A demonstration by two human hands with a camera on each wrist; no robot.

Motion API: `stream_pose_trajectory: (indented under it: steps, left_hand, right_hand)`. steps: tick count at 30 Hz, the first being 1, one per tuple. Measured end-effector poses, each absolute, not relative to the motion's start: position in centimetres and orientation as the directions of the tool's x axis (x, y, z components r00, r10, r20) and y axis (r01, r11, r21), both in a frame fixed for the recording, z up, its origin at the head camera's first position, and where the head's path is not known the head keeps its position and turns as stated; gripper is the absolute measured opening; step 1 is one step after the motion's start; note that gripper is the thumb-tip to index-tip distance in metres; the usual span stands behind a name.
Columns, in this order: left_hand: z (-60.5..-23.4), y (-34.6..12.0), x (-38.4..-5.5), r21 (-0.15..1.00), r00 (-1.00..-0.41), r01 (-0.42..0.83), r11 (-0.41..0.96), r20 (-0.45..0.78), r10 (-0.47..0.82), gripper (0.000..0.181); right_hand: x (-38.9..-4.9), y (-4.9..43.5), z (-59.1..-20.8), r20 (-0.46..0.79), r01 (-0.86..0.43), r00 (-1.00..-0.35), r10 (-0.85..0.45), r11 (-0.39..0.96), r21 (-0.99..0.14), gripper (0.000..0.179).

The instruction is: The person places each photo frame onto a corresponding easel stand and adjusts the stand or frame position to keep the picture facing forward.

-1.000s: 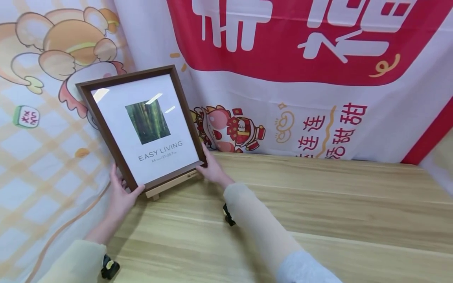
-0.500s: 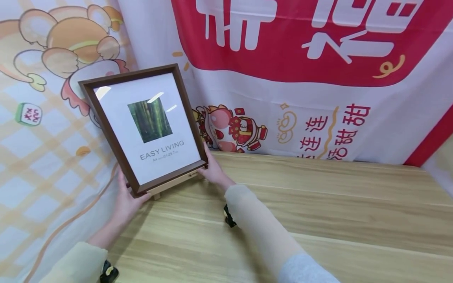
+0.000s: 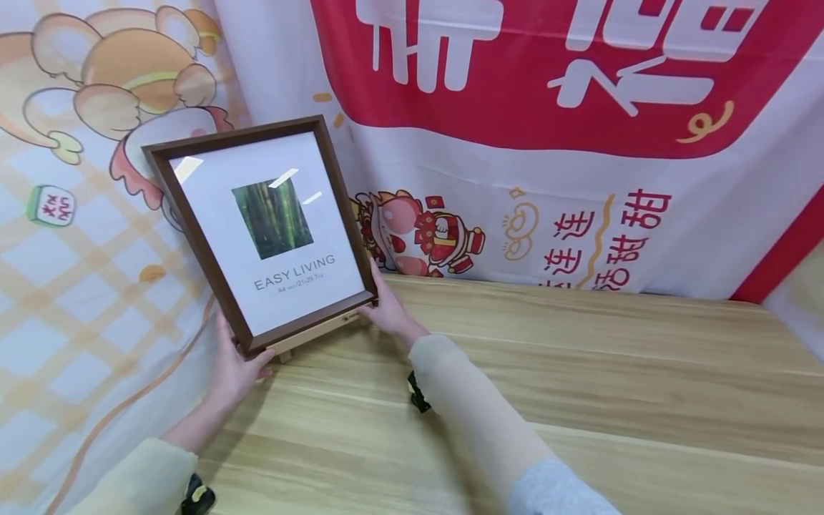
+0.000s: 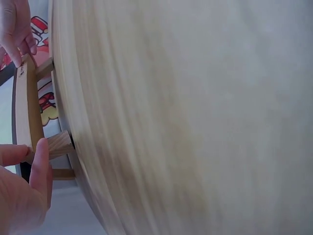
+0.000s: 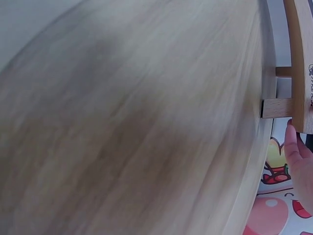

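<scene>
A brown-rimmed picture frame [image 3: 273,222] with a bamboo print and the words "EASY LIVING" leans back on a light wooden tabletop easel [image 3: 317,335]. My left hand [image 3: 233,370] is at the frame's lower left corner. In the left wrist view its thumb and a finger pinch the left end of the easel's ledge [image 4: 29,105]. My right hand [image 3: 391,312] holds the ledge's right end, thumb in front, other fingers partly hidden behind. The right wrist view shows the easel's short leg [image 5: 278,108] on the table and my right fingertips under the ledge end.
The wooden table [image 3: 579,357] stretches away to the right. Behind it hangs a red and white printed cloth [image 3: 515,164]. A checked cartoon cloth [image 3: 77,286] hangs close on the left, with an orange line [image 3: 122,404] running down it.
My left hand has shifted right and slightly down, from the frame's lower left corner to the ledge's left end. My right hand keeps its place. The frame barely differs.
</scene>
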State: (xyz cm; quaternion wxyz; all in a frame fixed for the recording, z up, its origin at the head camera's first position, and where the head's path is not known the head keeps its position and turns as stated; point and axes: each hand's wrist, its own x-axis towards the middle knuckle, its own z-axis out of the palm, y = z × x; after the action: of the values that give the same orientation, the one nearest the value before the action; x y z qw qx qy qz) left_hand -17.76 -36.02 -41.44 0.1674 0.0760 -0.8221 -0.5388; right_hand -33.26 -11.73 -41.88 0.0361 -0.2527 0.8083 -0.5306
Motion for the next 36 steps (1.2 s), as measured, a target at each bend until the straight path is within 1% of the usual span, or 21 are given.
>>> stream_pose_trajectory:
  steps: [8,17,24,29,32,36]
  left_hand:
    - [-41.4,-35.5,-17.8,0.92,-0.947,0.035,0.389,0.155,-0.282,0.126]
    - [-41.4,-34.4,-17.5,0.913,-0.95,0.045,0.406,0.165,-0.265,0.126]
    - [-41.6,-32.9,-17.6,0.905,-0.963,0.047,0.423,0.154,-0.222,0.123]
    - [-41.7,-31.6,-17.7,0.914,-0.966,0.052,0.403,0.149,-0.211,0.123]
    - [-41.6,-30.9,-17.8,0.911,-0.967,0.048,0.409,0.145,-0.211,0.123]
    - [-41.6,-29.9,-18.3,0.902,-0.968,0.054,0.428,0.152,-0.2,0.123]
  right_hand:
    - [-33.2,-10.6,-41.9,0.208,-0.376,-0.862,-0.463,0.307,-0.874,0.106]
    - [-32.7,-9.2,-42.0,0.193,-0.371,-0.865,-0.463,0.332,-0.867,0.107]
    - [-32.2,-7.2,-42.4,0.164,-0.326,-0.884,-0.437,0.327,-0.887,0.106]
    - [-32.0,-5.8,-42.6,0.171,-0.333,-0.884,-0.435,0.329,-0.884,0.108]
    - [-32.0,-4.9,-42.5,0.182,-0.34,-0.885,-0.428,0.33,-0.88,0.106]
    - [-32.0,-3.6,-42.3,0.166,-0.321,-0.895,-0.415,0.338,-0.885,0.104]
